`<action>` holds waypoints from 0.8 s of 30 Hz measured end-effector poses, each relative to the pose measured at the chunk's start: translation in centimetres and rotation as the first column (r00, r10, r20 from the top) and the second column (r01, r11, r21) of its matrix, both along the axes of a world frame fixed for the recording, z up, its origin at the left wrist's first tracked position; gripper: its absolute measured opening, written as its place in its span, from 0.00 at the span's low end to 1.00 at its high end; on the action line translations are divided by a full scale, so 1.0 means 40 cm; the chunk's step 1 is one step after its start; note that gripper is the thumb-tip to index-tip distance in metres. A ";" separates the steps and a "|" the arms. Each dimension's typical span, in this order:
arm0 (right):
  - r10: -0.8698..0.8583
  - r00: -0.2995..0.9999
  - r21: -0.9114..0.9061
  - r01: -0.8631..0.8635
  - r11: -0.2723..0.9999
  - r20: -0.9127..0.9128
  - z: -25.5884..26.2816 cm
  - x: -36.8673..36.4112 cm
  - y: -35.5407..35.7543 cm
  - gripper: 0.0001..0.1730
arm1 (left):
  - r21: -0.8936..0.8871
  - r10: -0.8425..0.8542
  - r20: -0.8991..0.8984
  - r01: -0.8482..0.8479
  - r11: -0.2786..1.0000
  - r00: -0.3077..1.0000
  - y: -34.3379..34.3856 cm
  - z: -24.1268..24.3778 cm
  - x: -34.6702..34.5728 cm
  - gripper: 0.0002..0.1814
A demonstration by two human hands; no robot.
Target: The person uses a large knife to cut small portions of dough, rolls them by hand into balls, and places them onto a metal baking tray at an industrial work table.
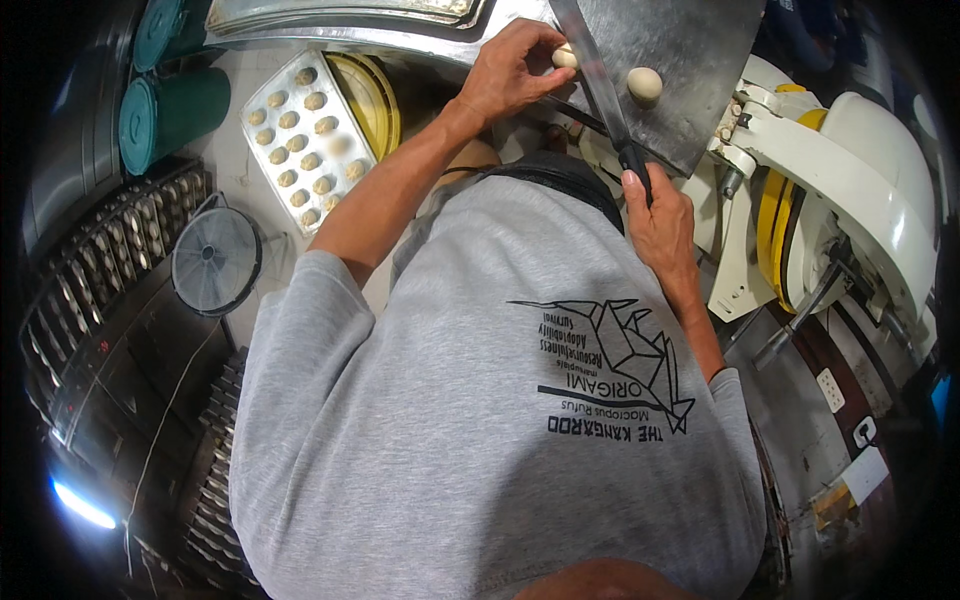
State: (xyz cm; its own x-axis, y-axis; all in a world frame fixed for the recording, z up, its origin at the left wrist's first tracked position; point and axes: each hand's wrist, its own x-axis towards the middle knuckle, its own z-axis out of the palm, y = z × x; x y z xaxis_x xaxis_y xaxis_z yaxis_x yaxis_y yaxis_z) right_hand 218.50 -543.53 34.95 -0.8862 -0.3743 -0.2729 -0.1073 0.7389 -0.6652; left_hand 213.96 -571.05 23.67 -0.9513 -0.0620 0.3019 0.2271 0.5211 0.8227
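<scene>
At the top centre, my left hand (512, 73) pinches a small pale dough ball (565, 57) between thumb and fingers at the metal tabletop. Beside the ball passes the long blade of a knife (596, 79), pointing away from me. Its black handle lies in my right hand (661, 217), the thumb along it. To the right of the blade, a second pale dough ball (644, 85) rests on the metal table (686, 45). Whether the blade touches the held ball cannot be told.
A tray (259, 161) of shaped dough pieces stands left, by a round yellow container (367, 101). Green lidded bins (139, 127) and a round fan (216, 260) are farther left. Close on the right is a large white machine (847, 172). Another metal tray (337, 15) lies at the top.
</scene>
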 end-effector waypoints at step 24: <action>-0.057 0.997 0.039 0.055 0.998 0.047 0.024 0.020 0.003 0.20 | 0.064 -0.025 0.033 0.023 0.998 0.999 0.004 -0.008 0.013 0.25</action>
